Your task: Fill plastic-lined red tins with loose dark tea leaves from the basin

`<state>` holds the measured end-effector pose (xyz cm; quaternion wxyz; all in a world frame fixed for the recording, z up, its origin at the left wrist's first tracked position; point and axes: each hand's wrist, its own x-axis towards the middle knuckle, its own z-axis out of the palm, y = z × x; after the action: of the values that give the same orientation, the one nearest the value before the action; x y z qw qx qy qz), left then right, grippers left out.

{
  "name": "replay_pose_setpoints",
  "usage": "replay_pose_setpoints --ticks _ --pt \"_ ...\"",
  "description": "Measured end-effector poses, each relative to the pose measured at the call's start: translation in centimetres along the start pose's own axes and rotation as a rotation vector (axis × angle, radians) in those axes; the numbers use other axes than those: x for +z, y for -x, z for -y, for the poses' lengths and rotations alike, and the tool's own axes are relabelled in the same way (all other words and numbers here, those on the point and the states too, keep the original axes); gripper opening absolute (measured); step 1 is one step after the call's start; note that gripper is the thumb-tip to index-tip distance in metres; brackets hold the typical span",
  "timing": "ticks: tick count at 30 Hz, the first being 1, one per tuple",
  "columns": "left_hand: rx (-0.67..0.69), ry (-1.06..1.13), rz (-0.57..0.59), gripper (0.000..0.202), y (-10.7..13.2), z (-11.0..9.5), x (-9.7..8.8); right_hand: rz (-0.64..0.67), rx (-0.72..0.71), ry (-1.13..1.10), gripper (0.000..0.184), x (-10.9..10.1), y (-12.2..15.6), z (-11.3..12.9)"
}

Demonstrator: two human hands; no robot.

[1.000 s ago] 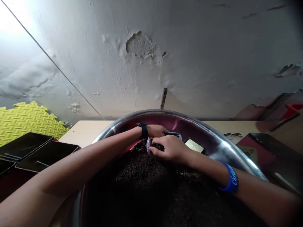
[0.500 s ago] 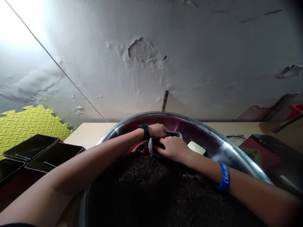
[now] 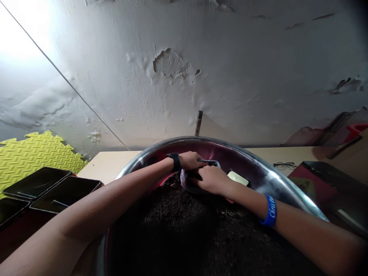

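Small container (image 3: 187,184) sits clamped between left hand (image 3: 191,160) and right hand (image 3: 214,179) over dark leaves (image 3: 184,220)

Black watch (image 3: 174,161), blue lettered wristband (image 3: 269,211)

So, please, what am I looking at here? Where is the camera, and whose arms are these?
The camera sits on a person's head and looks down, so both arms are that person's own. They reach into a big metal basin full of dark loose material. The left hand, with a black watch, and the right hand, with a blue wristband, close their fingers on a small container at the far side. Dark trays lie on the left.
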<state>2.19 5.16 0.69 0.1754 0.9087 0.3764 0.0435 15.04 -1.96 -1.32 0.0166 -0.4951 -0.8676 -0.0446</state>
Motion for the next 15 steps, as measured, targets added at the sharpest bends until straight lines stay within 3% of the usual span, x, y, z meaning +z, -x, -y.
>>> replay_pose_setpoints --ticks 15 --pt "0.027 -0.014 -0.005 0.04 -0.07 -0.04 0.16 0.022 -0.04 -0.027 0.048 -0.13 0.32 -0.09"
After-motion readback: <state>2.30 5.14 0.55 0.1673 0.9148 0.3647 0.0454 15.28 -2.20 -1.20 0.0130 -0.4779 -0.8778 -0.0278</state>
